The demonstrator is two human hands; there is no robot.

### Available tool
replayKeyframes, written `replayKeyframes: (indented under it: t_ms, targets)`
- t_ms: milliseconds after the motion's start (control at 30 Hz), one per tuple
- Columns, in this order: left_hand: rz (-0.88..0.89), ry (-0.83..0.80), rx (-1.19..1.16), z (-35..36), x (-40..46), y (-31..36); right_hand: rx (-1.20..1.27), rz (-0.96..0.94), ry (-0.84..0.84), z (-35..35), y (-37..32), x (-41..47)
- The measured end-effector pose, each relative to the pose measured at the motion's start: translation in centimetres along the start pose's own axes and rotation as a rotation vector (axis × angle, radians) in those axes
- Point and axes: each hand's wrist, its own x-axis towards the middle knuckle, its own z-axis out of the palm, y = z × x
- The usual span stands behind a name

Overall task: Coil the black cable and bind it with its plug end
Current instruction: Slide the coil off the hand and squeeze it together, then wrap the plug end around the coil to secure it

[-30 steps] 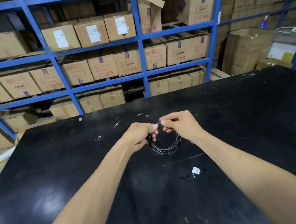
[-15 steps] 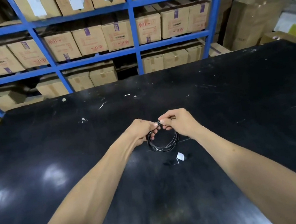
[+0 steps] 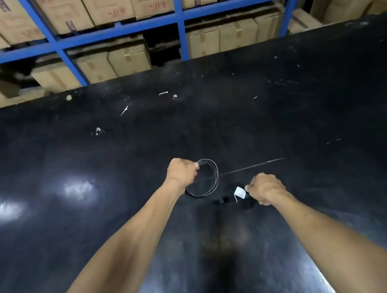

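The black cable is wound into a small round coil of several turns, low over the black table. My left hand is closed on the coil's upper left part. My right hand is apart from the coil, down and to its right, with its fingers curled. Its fingertips pinch the edge of a white tag lying on the table. A thin wire runs from the tag toward a small dark lump, hard to make out against the black top; it may be the plug end.
Small white scraps dot the far half of the table. Beyond the far edge stand blue shelves stacked with cardboard boxes. A long pale scratch runs right of the coil.
My right hand has let go of the coil and dropped down-right to the white tag. My left hand keeps the coil alone. The camera has tilted further down.
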Motion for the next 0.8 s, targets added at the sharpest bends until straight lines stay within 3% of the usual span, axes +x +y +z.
replayKeyframes:
  t_ms: [133,267,367,500,633,800]
  targets:
    - [-0.007,-0.014,-0.055,0.7,0.8,-0.7,0.200,0.074,-0.018,2.8,0.2,1.2]
    - [-0.003,-0.021,-0.082,1.0,0.9,-0.8,0.404,0.084,0.105,3.2,-0.1,2.2]
    - [0.009,0.004,-0.110,0.9,0.9,-0.3,0.511,-0.026,0.186,1.1,-0.8,2.4]
    - [0.072,0.051,-0.146,1.0,0.2,0.8,0.752,-0.226,0.160,-2.4,-2.2,1.3]
    - [0.180,0.034,-0.023,0.9,-1.3,1.6,0.880,-0.341,0.220,-4.8,-4.0,-0.8]
    - [0.419,-0.092,0.292,0.2,-4.1,2.6,0.810,-0.512,0.538,-7.3,-5.4,-3.4]
